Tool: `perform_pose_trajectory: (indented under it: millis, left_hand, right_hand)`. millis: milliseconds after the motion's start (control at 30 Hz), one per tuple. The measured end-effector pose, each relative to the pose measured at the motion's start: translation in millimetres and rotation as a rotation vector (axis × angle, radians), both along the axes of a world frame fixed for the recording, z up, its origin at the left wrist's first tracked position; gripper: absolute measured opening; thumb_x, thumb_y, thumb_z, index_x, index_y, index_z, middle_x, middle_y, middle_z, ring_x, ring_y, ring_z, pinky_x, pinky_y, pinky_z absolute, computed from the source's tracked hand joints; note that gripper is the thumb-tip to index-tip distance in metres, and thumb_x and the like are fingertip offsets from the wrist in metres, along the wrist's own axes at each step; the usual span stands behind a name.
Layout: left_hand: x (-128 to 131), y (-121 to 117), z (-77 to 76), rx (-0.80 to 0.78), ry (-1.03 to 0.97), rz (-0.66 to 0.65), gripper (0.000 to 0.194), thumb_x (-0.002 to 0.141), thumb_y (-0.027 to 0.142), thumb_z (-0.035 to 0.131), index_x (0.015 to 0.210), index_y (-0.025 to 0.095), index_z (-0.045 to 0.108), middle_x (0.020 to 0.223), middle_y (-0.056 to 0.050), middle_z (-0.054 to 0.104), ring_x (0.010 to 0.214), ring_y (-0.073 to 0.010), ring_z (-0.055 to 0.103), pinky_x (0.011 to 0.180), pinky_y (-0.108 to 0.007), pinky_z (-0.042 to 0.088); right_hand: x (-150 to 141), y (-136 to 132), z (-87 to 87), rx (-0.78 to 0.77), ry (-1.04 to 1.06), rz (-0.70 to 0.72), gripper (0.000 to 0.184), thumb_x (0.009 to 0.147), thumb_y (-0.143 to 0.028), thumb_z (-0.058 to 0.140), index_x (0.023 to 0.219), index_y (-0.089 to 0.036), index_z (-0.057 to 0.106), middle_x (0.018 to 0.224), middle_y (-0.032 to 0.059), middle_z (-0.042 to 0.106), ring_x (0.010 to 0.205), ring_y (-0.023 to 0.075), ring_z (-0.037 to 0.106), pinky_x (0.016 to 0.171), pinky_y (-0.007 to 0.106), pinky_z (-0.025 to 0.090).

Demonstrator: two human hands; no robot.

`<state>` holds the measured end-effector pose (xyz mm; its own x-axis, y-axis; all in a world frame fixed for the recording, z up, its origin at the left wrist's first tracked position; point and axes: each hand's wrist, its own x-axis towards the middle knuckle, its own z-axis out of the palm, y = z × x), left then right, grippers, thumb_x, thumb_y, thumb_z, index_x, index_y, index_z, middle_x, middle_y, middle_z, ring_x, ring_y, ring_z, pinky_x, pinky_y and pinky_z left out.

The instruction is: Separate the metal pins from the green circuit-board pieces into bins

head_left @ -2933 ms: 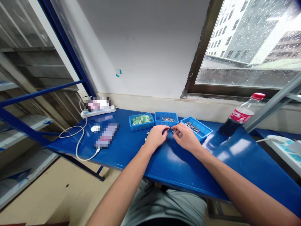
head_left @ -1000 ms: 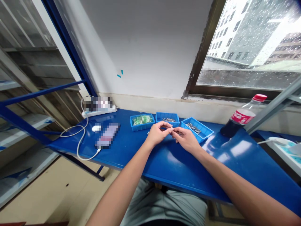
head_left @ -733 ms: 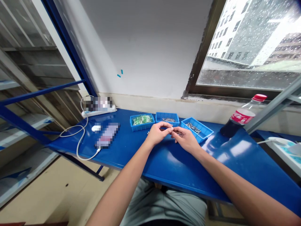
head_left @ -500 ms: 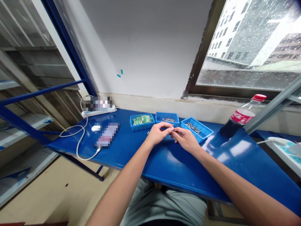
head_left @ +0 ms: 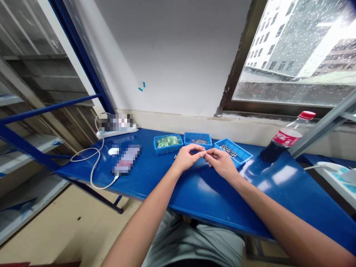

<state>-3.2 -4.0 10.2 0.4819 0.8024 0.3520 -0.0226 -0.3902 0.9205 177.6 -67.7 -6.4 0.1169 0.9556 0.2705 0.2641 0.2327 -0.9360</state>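
My left hand [head_left: 189,157] and my right hand [head_left: 221,162] meet fingertip to fingertip above the blue table. Both are closed in a pinch around something too small to make out. Behind the left hand stands a blue bin of thin silvery metal pieces [head_left: 198,138]. Just beyond my right hand, a second blue bin [head_left: 244,157] contains short dark and silvery metal parts [head_left: 229,151]. A third blue bin [head_left: 168,149], with green and clear pieces [head_left: 168,141] in it, is left of the others. A small object lies beside the left wrist, mostly hidden.
A cola bottle [head_left: 285,137] with a red cap stands at the right. On the left are a blurred-out phone-like item [head_left: 126,160] with a white cable [head_left: 97,181], a small white object [head_left: 113,151] and a power strip [head_left: 118,132]. A wall and window border the table's back.
My right hand has shifted very slightly to the right, its fingertips still against those of my left. The bins and other objects have stayed put.
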Motion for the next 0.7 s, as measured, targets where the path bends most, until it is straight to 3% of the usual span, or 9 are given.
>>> perform_pose_trajectory:
  millis: [167, 367, 533, 633, 700]
  left_hand:
    - [1, 1, -3.0, 0.005, 0.047, 0.09, 0.027, 0.093, 0.039, 0.074, 0.11, 0.018, 0.079, 0.114, -0.01, 0.08, 0.107, -0.0253, 0.075, 0.097, -0.037, 0.059]
    - [0, 0, -3.5, 0.179, 0.199, 0.201, 0.022, 0.098, 0.035, 0.066, 0.108, 0.02, 0.08, 0.112, -0.008, 0.081, 0.104, -0.0251, 0.075, 0.089, -0.035, 0.058]
    - [0, -1, -2.8, 0.202, 0.215, 0.217, 0.021, 0.099, 0.033, 0.065, 0.106, 0.021, 0.079, 0.113, -0.008, 0.081, 0.105, -0.0254, 0.074, 0.088, -0.035, 0.058]
    - [-1, 0, -3.4, 0.203, 0.208, 0.225, 0.02, 0.099, 0.033, 0.065, 0.105, 0.021, 0.08, 0.111, -0.007, 0.081, 0.102, -0.0249, 0.075, 0.088, -0.035, 0.058]
    - [-1, 0, -3.8, 0.2, 0.203, 0.232, 0.02, 0.099, 0.033, 0.065, 0.104, 0.021, 0.08, 0.11, -0.007, 0.081, 0.101, -0.0248, 0.075, 0.088, -0.034, 0.058]
  right_hand:
    - [2, 5, -6.0, 0.003, 0.013, 0.032, 0.047, 0.095, -0.066, 0.066, 0.103, -0.021, 0.074, 0.083, 0.0048, 0.073, 0.061, 0.0169, 0.064, 0.056, 0.031, 0.055]
    - [5, 19, -3.5, 0.025, 0.061, -0.005, 0.049, 0.098, -0.069, 0.059, 0.103, -0.021, 0.071, 0.08, 0.0022, 0.068, 0.056, 0.0152, 0.059, 0.05, 0.029, 0.049]
    - [6, 24, 0.1, 0.061, -0.317, -0.163, 0.048, 0.104, -0.059, 0.052, 0.083, -0.022, 0.072, 0.069, 0.0031, 0.069, 0.058, 0.019, 0.06, 0.057, 0.033, 0.047]
    - [6, 20, -6.0, 0.194, -0.595, -0.108, 0.026, 0.103, -0.04, 0.057, 0.098, -0.023, 0.076, 0.093, 0.0071, 0.078, 0.084, 0.026, 0.07, 0.079, 0.04, 0.055]
    - [6, 16, -11.2, 0.281, -0.758, -0.028, 0.021, 0.101, -0.028, 0.058, 0.11, -0.024, 0.077, 0.11, 0.0097, 0.079, 0.105, 0.0299, 0.069, 0.094, 0.045, 0.055]
